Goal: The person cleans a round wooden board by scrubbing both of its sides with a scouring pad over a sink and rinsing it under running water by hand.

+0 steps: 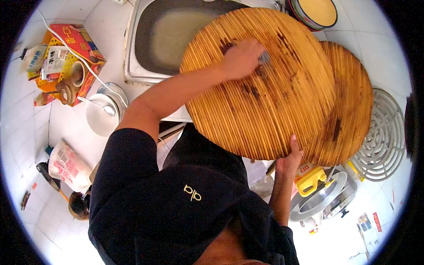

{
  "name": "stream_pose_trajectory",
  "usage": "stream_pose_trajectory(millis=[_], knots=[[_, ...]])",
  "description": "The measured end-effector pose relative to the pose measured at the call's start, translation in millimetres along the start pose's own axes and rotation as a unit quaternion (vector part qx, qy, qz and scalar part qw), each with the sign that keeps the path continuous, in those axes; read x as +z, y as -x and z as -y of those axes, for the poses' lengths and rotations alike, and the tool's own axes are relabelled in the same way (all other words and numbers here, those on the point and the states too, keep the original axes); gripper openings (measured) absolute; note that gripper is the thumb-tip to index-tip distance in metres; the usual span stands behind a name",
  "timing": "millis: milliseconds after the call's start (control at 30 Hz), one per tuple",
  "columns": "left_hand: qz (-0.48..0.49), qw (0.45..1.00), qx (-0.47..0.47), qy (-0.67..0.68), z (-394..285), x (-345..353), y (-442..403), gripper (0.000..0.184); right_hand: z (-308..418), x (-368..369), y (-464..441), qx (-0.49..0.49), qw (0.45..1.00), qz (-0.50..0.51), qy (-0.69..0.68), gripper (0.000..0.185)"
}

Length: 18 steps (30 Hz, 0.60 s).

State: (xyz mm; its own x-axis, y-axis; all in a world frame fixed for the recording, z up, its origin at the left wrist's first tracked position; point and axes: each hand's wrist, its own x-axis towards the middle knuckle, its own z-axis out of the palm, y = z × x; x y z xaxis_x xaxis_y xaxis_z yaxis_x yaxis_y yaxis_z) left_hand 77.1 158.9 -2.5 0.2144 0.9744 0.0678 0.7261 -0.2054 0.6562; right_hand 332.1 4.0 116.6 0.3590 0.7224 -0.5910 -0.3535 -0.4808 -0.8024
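A tiled kitchen (rather cramped), with a sink (187,37) and stacked bowls (102,115).

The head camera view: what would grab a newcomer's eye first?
Probably the big, round, ribbed board of golden-brown wood, dark-stained and filling the middle, with the left hand on its face holding a small grey pad. A similar second board peeks out behind it at the picture's right. Below them, a bright yellow plastic container stands out.
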Motion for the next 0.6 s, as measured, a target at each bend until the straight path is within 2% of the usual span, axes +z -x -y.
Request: stream_pose_trajectory(millis=[33,100,133,200,267,333,400,500,567,600], knots=[[-0.039,0.999,0.0,-0.036,32.2,11.1,-22.1,0.039,-0.4,-0.9,0.0,-0.002,1.0,-0.019,0.007,0.063],[-0.124,0.991,-0.049,-0.023,118.4,18.1,-57.9,0.037,6.4,6.1,4.3,-0.045,0.998,-0.006,0.033,0.064],[-0.123,0.972,-0.062,-0.192,179.5,28.9,-75.7,0.035,12.2,8.7,9.6,-0.067,0.997,-0.005,0.044,0.064],[-0.026,0.954,-0.288,-0.077,226.6,-4.7,-77.2,0.038,29.8,13.3,19.1,-0.079,0.995,0.006,0.057,0.06],[-0.128,0.93,-0.317,-0.136,232.9,-37.3,-34.4,0.042,43.0,11.3,21.3,-0.092,0.993,0.016,0.075,0.053],[-0.124,0.934,-0.249,-0.224,263.4,-33.2,21.6,0.046,47.1,11.9,21.0,-0.097,0.991,0.001,0.093,0.055],[-0.016,0.902,-0.128,-0.413,325.8,11.1,88.4,0.053,49.8,9.6,12.2,-0.087,0.991,0.003,0.097,0.056],[0.08,0.885,-0.37,-0.271,299.7,-19.5,79.4,0.058,40.2,4.7,-2.1,-0.093,0.992,0.001,0.083,0.055],[-0.007,0.92,-0.388,-0.063,271.9,-48.0,63.4,0.062,39.1,5.3,-2.8,-0.094,0.992,-0.004,0.087,0.055],[-0.052,0.919,-0.389,0.041,256.3,-57.1,54.0,0.064,39.1,5.3,-2.7,-0.09,0.992,-0.006,0.09,0.055]])
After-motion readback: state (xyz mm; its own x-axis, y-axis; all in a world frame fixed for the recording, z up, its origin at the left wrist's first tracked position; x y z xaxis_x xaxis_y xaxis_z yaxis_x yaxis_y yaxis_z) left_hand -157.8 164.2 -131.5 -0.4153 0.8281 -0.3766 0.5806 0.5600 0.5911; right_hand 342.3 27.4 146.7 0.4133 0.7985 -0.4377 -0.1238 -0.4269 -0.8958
